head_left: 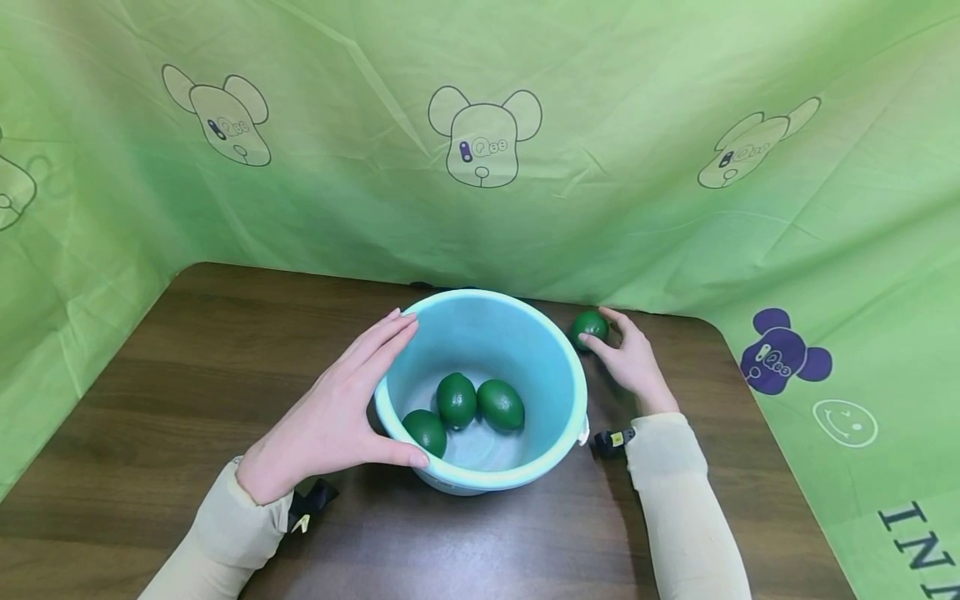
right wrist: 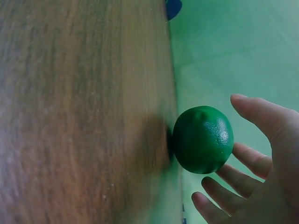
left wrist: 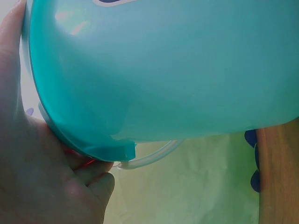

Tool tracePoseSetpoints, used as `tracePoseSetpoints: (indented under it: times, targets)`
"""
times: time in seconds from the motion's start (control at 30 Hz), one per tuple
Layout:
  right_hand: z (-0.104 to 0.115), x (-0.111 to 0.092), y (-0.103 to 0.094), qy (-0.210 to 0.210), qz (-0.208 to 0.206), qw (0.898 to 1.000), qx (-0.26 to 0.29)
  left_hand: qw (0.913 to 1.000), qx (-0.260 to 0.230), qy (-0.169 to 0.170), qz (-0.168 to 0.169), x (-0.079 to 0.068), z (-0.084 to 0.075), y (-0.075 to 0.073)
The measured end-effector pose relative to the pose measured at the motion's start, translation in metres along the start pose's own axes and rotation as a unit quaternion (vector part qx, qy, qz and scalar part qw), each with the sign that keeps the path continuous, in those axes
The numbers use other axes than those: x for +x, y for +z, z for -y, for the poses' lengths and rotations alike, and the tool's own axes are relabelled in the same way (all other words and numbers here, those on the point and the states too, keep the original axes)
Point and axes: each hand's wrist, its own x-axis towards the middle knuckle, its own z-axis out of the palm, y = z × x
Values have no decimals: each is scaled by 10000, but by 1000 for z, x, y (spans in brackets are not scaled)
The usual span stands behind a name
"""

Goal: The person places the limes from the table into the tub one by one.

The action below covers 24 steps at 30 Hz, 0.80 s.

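A light blue bucket (head_left: 480, 481) stands on the table, holding a green lime (head_left: 456, 401), a second lime (head_left: 501, 406) and a third lime (head_left: 425, 433). My left hand (head_left: 337, 408) grips its rim from the left, thumb along the near side and fingers along the far side; the left wrist view shows curled fingers by the rim. Beyond the bucket's right side, my right hand (head_left: 633, 367) reaches around another lime (head_left: 588, 325). In the right wrist view the spread fingers lie behind this lime (right wrist: 203, 140), and the thumb stands apart from it.
The brown wooden table (head_left: 187, 375) ends at a green curtain (head_left: 600, 233) with printed bear heads, close behind the bucket and the outer lime. A clear handle (left wrist: 156, 158) hangs from the bucket. Dark wrist devices sit beneath both sleeves.
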Motion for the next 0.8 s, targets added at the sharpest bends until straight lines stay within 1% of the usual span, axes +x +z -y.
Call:
tracePoseSetpoints:
  times: [0.5, 0.8]
  targets:
    - [-7, 6, 4, -26, 116, 9997, 220, 10000, 3, 20, -11, 0, 0, 0]
    - [-10, 15, 6, -44, 28, 10000, 60, 10000, 23, 33, -29, 0, 1, 0]
